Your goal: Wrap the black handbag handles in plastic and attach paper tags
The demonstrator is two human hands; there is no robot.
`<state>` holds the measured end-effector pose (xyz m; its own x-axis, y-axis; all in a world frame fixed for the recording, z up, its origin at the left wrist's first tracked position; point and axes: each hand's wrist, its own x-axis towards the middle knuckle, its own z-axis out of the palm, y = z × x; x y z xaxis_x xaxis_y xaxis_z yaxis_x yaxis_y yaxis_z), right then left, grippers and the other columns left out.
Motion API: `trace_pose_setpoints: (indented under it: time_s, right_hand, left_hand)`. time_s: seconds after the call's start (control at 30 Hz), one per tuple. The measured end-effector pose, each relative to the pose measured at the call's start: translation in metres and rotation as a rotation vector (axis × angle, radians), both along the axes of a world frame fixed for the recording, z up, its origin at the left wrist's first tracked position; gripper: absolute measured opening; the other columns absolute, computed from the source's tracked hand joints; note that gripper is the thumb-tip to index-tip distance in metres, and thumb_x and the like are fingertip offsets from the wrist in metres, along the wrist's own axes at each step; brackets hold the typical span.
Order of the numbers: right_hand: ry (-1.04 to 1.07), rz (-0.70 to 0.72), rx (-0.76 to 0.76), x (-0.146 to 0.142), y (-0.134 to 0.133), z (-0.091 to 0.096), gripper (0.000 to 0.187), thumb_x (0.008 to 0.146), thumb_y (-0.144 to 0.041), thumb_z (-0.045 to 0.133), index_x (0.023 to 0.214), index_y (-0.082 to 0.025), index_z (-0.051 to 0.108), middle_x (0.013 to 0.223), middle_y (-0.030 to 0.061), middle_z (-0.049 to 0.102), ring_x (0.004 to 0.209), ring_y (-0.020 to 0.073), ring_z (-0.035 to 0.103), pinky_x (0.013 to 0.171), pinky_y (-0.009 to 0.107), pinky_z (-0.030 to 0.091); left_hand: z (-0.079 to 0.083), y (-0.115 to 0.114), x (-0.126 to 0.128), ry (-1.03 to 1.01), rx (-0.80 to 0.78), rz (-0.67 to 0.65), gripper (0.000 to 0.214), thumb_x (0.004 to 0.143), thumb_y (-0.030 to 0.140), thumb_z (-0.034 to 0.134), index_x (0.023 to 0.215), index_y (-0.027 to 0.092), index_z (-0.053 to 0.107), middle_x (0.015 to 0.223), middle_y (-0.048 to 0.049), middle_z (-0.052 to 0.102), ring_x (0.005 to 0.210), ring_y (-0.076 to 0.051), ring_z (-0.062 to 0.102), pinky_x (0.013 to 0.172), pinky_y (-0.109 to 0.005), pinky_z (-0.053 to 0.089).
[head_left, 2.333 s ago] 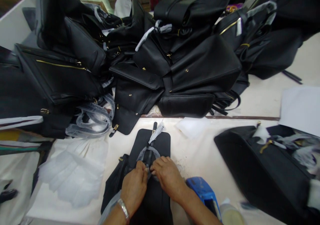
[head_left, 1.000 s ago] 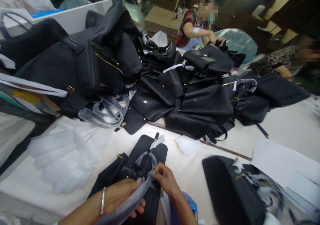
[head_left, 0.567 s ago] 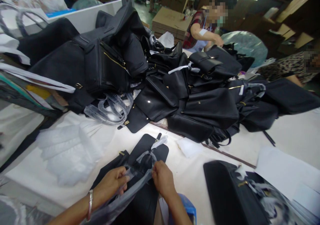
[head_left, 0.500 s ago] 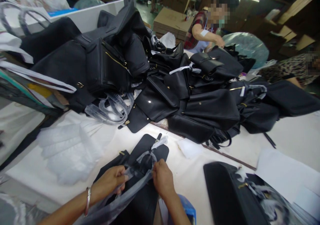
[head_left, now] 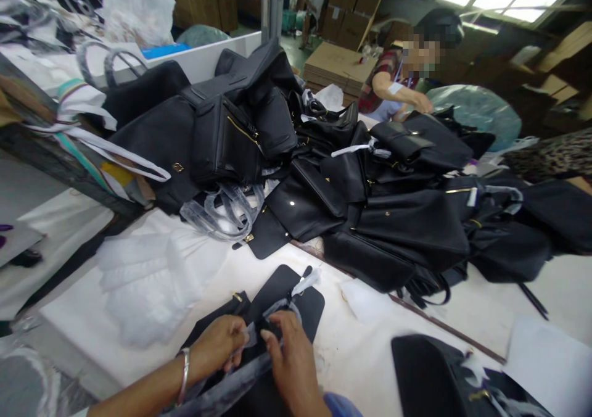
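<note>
A black leather bag [head_left: 296, 293] lies on the white table [head_left: 365, 355] right in front of me, its flap pointing away. Its handle is wrapped in clear plastic film [head_left: 277, 309]. My left hand [head_left: 217, 346], a metal bangle on the wrist, pinches the film at the handle's left side. My right hand [head_left: 289, 358] is closed on the film and handle from the right. A long strip of the film trails down toward me between my arms.
A big heap of black bags [head_left: 351, 182] covers the far half of the table. White foam sheets [head_left: 143, 281] lie at the left, another black bag [head_left: 444, 377] at the lower right, white paper [head_left: 550, 367] beside it. A person works across the table; cardboard boxes stand behind.
The camera has tilted up, showing more of the room. My hands stayed on the wrapped handle and drew closer together, the left moving from under the film strip up to the handle.
</note>
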<state>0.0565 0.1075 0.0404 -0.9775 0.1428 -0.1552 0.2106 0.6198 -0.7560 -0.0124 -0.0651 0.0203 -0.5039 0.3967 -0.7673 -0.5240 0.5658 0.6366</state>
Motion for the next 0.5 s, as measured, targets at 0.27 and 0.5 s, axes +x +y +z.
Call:
trace_pose_setpoints:
  time_s: [0.27,0.5]
  right_hand:
    - [-0.087,-0.103,-0.259,-0.003,-0.026,-0.015,0.011,0.080,-0.010,0.056,0.079,-0.021,0.058,0.092,0.0028,0.062,0.095,0.0200,0.058,0.084,0.033,0.044]
    - [-0.122,-0.124,-0.265,-0.004,-0.014,-0.024,0.014,0.080,-0.007,0.051,0.077,-0.020,0.056,0.094,0.0054,0.062,0.090,0.0199,0.058,0.081,0.032,0.043]
  left_hand:
    - [0.004,0.011,0.014,0.048,0.126,0.040,0.028,0.081,0.042,0.050,0.094,0.017,0.051,0.055,0.0045,0.058,0.041,-0.012,0.049,0.041,-0.023,0.036]
    - [0.007,0.000,0.018,-0.114,0.120,-0.017,0.030,0.077,0.049,0.052,0.078,0.019,0.046,0.056,0.0000,0.064,0.045,-0.014,0.056,0.044,-0.023,0.038]
